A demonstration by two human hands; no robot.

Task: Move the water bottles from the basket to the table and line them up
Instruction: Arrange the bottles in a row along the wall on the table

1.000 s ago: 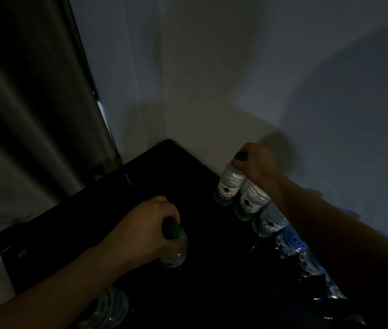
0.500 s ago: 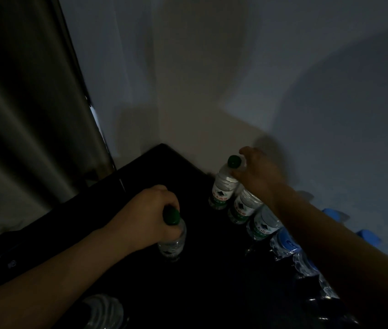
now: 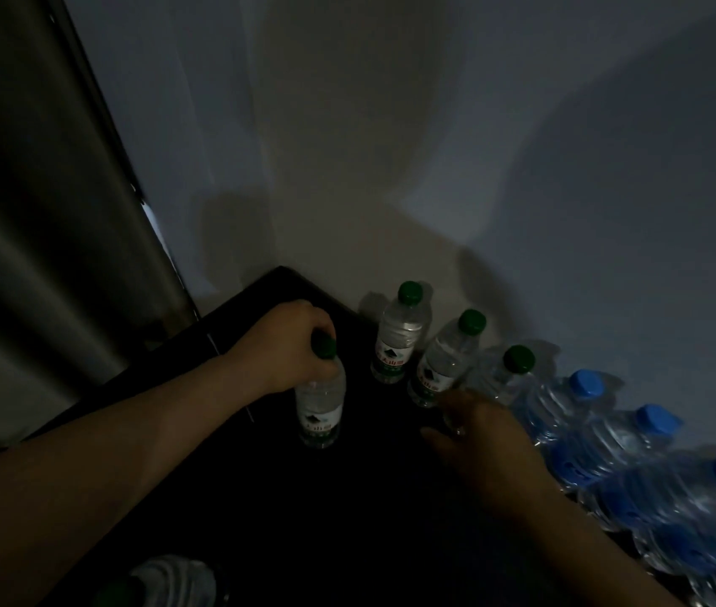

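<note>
While the room is very dark, the black desk (image 3: pixel 259 497) is hard to tell from the shadows on it, and its near edge cannot be made out. The left hand (image 3: pixel 290 348) is wrapped around the neck of a green-capped bottle (image 3: pixel 320 407), which stands upright on the desk. The fingers cover most of the cap, so only a bit of green peeks out.

The right hand (image 3: pixel 485 440) is dim and blurry. It looks loosely open and has nothing in it. It sits low in front of the row of bottles and hides the bottom of the third one.

Three more green-capped bottles stand in a line along the wall (image 3: pixel 435 146): the far one (image 3: pixel 400 337), the middle one (image 3: pixel 446 361), and the third (image 3: pixel 509 372), whose label cannot be seen. After them come three blue-capped bottles (image 3: pixel 566 409), close together. The last is cut off by the right edge.

At the very bottom, another bottle (image 3: pixel 167 582) pokes into view, mostly cut off. You cannot tell what it rests in. A grey curtain (image 3: pixel 41 212) fills the left side.
</note>
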